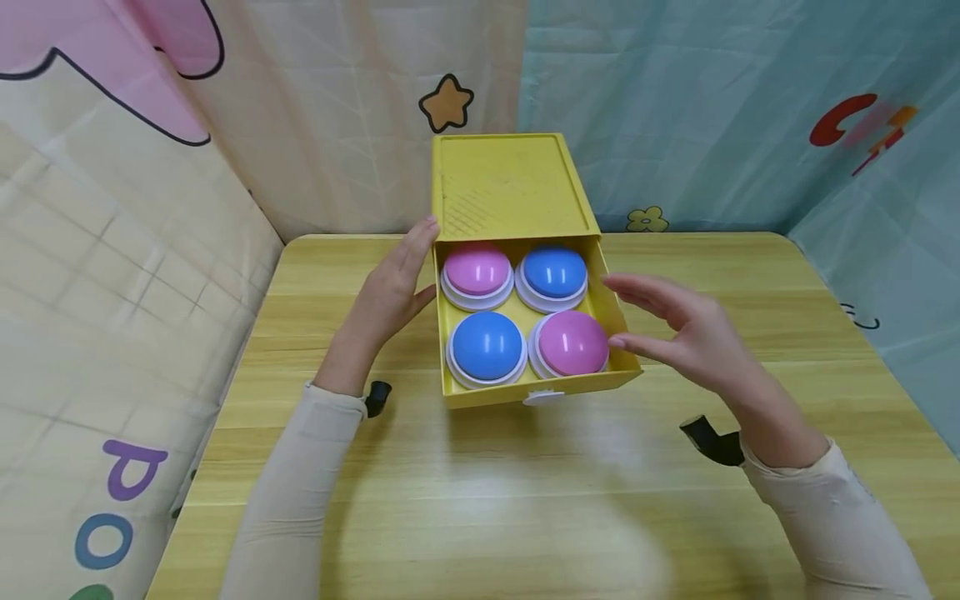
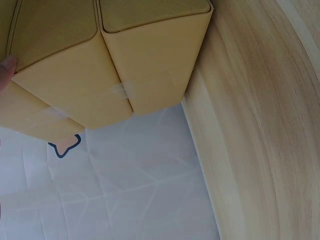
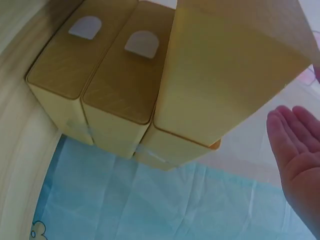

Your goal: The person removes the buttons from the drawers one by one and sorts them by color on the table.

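Note:
A yellow drawer cabinet [image 1: 510, 183] stands at the back of the table, its top drawer [image 1: 542, 390] pulled out. Inside sit round dome buttons on white bases: two blue, such as the front-left blue button [image 1: 487, 346], and two pink, such as the front-right pink button [image 1: 573, 343]. My left hand [image 1: 390, 292] rests fingertips against the cabinet's left side, by its top front corner; one fingertip [image 2: 7, 70] shows in the left wrist view. At the drawer's right wall is my right hand [image 1: 686, 329], fingers extended and thumb tip close to the wall, holding nothing.
Below the open drawer, the right wrist view shows two lower drawers [image 3: 117, 80] pushed in, with white tab handles [image 3: 142, 44]. Printed curtains [image 1: 675, 108] hang behind and beside the wooden table [image 1: 480, 517]. Black straps or mounts [image 1: 708, 442] sit at both wrists.

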`<state>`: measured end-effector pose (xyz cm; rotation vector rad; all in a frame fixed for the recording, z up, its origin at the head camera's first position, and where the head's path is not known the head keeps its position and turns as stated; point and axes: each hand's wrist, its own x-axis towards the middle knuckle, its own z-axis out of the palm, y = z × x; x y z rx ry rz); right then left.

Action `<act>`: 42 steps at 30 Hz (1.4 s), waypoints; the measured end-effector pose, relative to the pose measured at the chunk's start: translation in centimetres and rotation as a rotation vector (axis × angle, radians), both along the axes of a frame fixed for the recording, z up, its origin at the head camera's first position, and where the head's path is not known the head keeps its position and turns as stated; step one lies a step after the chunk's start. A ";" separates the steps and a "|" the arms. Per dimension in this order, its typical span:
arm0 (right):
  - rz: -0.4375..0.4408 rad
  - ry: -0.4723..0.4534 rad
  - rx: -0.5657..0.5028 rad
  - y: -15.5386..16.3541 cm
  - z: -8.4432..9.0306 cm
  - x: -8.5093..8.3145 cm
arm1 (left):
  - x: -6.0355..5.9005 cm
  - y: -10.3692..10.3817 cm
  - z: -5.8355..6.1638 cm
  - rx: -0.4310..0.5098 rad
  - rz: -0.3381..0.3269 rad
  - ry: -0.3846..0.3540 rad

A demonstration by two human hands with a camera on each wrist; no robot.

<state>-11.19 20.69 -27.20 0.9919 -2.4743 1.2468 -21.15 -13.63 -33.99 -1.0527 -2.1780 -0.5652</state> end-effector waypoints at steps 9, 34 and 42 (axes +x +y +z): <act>0.152 -0.074 0.260 0.1 0.7 -2.6 | -0.1 0.1 -0.1 0.010 -0.004 0.003; 0.299 -0.045 0.662 -3.0 1.3 -3.2 | 0.2 0.1 0.1 0.005 0.011 0.003; 0.304 -0.041 0.612 -3.1 1.1 -3.5 | 0.3 0.0 0.1 0.005 0.013 0.004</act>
